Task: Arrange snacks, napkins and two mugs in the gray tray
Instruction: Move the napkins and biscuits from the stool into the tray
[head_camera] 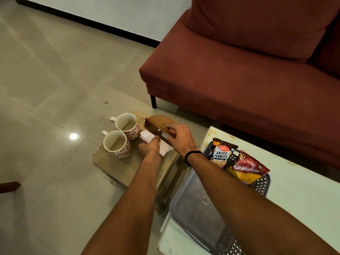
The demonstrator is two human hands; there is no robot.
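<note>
My 2 forearms run up from the bottom edge, both bare, a black band point(193, 155) on my right wrist. Nearest me, on the pale table point(303, 196) at right, sits the gray tray point(191, 207), its flat middle bare and its patterned rim showing. At the tray's far end lie 2 snack packets: salted peanuts point(221, 153) and, just right of it and overlapping, aloo bhujia sev point(248, 169). My right arm crosses over the tray's left part.

Further out, left of the table, is a low beige stool point(117, 166) on the tiled floor point(55, 80). My left hand point(150, 147) rests on the white napkins point(156, 144) on the stool, fingers curled down and pinching the stack's near edge. My right hand point(181, 136) wraps a brown box point(158, 126), thumb on its near face, fingers over the right end; the box is tilted, its lower edge touching the napkins.

Left of the napkins stand 2 mugs, white with red flower print, both upright, handles pointing left: near mug point(116, 144), far mug point(127, 126), touching or almost touching each other. Neither mug is in the tray.

Beyond, a maroon sofa point(248, 70) and a white wall with black skirting.
</note>
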